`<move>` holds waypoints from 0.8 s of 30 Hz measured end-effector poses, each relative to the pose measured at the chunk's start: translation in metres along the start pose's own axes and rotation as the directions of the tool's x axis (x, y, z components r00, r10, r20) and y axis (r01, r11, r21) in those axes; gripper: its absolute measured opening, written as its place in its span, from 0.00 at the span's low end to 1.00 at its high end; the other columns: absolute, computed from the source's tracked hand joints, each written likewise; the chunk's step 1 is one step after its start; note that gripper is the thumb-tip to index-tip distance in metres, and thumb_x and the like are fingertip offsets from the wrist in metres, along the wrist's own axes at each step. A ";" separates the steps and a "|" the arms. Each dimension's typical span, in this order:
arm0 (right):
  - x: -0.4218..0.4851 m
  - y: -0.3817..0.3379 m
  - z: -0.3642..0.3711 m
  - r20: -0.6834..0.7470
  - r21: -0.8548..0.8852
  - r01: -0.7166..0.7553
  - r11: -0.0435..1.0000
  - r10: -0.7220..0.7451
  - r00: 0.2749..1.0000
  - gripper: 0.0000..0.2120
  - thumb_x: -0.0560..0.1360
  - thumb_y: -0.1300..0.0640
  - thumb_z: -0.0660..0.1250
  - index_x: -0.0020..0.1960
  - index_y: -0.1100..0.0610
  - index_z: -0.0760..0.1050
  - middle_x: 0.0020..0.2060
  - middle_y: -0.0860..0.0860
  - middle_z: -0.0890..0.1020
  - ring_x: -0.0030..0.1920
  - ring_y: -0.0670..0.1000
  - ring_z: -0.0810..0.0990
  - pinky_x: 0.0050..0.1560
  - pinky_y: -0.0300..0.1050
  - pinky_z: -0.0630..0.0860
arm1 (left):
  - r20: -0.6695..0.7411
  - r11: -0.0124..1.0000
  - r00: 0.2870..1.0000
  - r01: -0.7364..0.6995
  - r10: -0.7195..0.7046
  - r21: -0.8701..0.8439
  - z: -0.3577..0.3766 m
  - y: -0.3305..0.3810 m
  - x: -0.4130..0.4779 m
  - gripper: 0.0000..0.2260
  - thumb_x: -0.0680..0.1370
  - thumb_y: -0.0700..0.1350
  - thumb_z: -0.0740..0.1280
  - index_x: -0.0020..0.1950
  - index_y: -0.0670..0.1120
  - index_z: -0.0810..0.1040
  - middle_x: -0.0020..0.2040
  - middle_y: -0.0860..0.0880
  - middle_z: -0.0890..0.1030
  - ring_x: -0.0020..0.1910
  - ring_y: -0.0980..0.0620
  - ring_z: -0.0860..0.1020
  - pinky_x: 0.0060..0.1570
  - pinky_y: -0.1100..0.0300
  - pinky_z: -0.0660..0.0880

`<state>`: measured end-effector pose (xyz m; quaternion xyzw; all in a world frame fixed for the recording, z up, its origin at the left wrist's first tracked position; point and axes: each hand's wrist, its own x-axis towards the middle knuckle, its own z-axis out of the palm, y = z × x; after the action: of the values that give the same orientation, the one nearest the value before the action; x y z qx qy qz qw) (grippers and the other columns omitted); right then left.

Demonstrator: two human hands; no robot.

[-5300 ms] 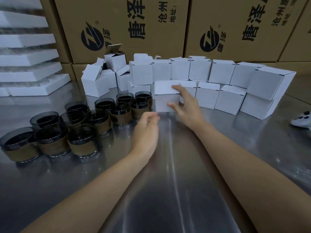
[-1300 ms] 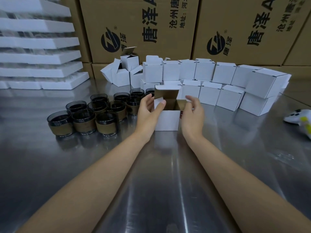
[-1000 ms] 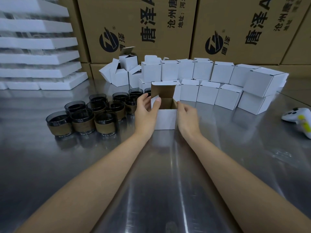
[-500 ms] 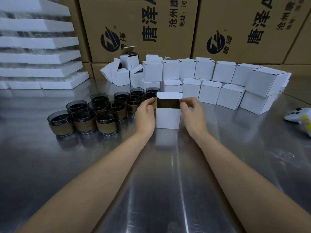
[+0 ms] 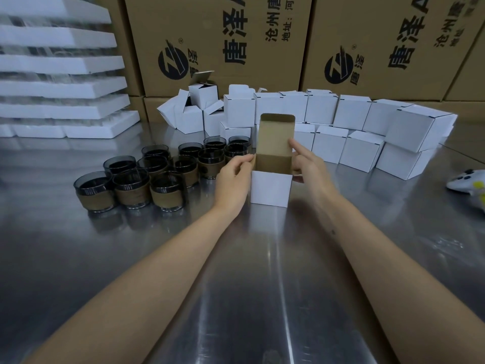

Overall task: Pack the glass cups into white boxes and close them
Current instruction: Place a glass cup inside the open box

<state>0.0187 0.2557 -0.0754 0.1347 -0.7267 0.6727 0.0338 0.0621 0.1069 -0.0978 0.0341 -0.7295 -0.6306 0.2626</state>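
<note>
A small white box [image 5: 270,187] stands on the steel table [image 5: 236,285] at centre, its brown-lined lid [image 5: 275,134] raised upright. My left hand [image 5: 232,181] grips the box's left top edge. On the other side my right hand [image 5: 308,166] holds the right edge, its index finger against the lid. Several dark glass cups [image 5: 164,190] with tan sleeves stand in a cluster left of the box. I cannot see inside the box.
Rows of white boxes [image 5: 354,127] line the back, some at left with flaps open. Brown cartons [image 5: 217,40] form a wall behind. White foam trays [image 5: 60,82] are stacked at far left. A white game controller [image 5: 469,182] lies at the right edge.
The lid, folded down over the box half a second ago, now stands upright and open. Both hands stay at the box's sides.
</note>
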 end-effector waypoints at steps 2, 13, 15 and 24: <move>0.002 -0.002 -0.001 0.008 -0.004 -0.042 0.999 0.042 0.999 0.26 0.75 0.64 0.56 0.69 0.47 0.72 0.45 0.47 0.81 0.43 0.46 0.79 0.47 0.36 0.76 | 0.001 1.000 1.000 -0.006 0.006 0.001 0.000 0.000 0.000 0.13 0.81 0.41 0.59 0.61 0.45 0.80 0.56 0.52 0.82 0.56 0.57 0.77 0.51 0.71 0.71; -0.003 0.010 -0.003 -0.011 -0.209 0.062 0.976 -0.066 0.998 0.17 0.81 0.62 0.54 0.65 0.58 0.75 0.67 0.50 0.73 0.69 0.49 0.70 0.71 0.42 0.63 | 0.087 0.999 0.996 -0.027 0.028 -0.017 0.000 0.001 -0.001 0.05 0.81 0.41 0.62 0.54 0.44 0.76 0.68 0.54 0.71 0.64 0.60 0.69 0.60 0.72 0.65; -0.005 0.011 -0.004 -0.014 -0.110 0.040 0.993 -0.042 0.999 0.15 0.80 0.64 0.54 0.60 0.57 0.76 0.59 0.54 0.79 0.60 0.51 0.77 0.62 0.43 0.71 | 0.178 0.999 0.983 -0.041 0.039 0.012 0.000 -0.002 -0.003 0.09 0.80 0.44 0.65 0.57 0.42 0.71 0.73 0.55 0.66 0.68 0.60 0.67 0.64 0.70 0.63; -0.008 0.015 -0.001 -0.185 -0.219 0.078 0.973 -0.120 0.975 0.13 0.80 0.61 0.54 0.56 0.55 0.76 0.49 0.49 0.79 0.50 0.47 0.76 0.49 0.38 0.71 | 0.357 0.966 0.934 -0.072 -0.023 0.249 -0.002 -0.008 -0.003 0.47 0.64 0.54 0.81 0.74 0.54 0.56 0.68 0.56 0.67 0.66 0.60 0.67 0.64 0.71 0.64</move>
<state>0.0225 0.2586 -0.0916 0.0994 -0.7792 0.5996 0.1533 0.0633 0.1048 -0.1060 -0.0561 -0.8411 -0.5227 0.1271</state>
